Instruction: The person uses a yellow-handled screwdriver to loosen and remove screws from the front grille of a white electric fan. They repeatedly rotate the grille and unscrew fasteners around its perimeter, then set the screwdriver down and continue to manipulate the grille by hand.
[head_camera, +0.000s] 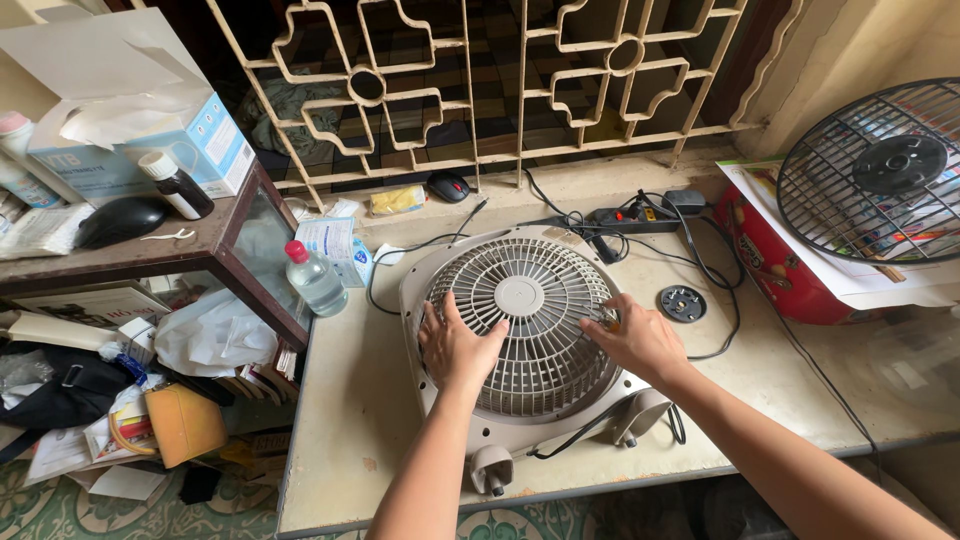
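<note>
Two hands rest on a box fan (520, 340) that lies face-up on the pale table (350, 420), its round grey grille (530, 300) pointing at the camera. The left hand (458, 345) lies flat on the grille's left part, fingers spread and pressing down. The right hand (640, 340) sits at the grille's right rim, fingers curled round something small with an orange tint — I cannot tell what it is, nor how tightly it is pinched.

Slipping is the nearest risk: the slats are thin, and a tool or fingertip pushed off the rim could drop between them or crack one. The fan's black cord (590, 425) loops beside its feet near the table edge, so a tug with the forearm could drag the fan toward the drop. Further out, a power strip (630, 215) with tangled cables lies just behind, and a water bottle (312, 280) stands to the left — a knock there would send water towards it.
</note>
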